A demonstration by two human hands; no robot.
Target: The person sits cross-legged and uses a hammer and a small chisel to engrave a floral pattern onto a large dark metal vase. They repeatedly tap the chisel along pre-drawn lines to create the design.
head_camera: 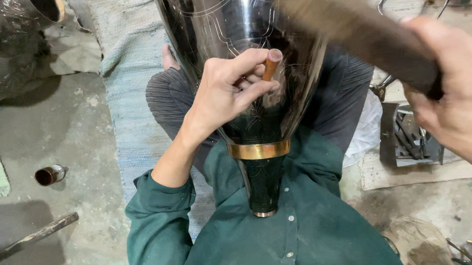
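Two hands busy — left hand pinching punch on vase; right hand gripping mallet — I'd keep that punch square, taps light.

Two hands, two black metal vases, one chisel, one wooden mallet.

We see a shiny black vase with thin white scratched lines and a gold band. Our shirt is dark green. The little rod is copper orange. The mat is pale blue.
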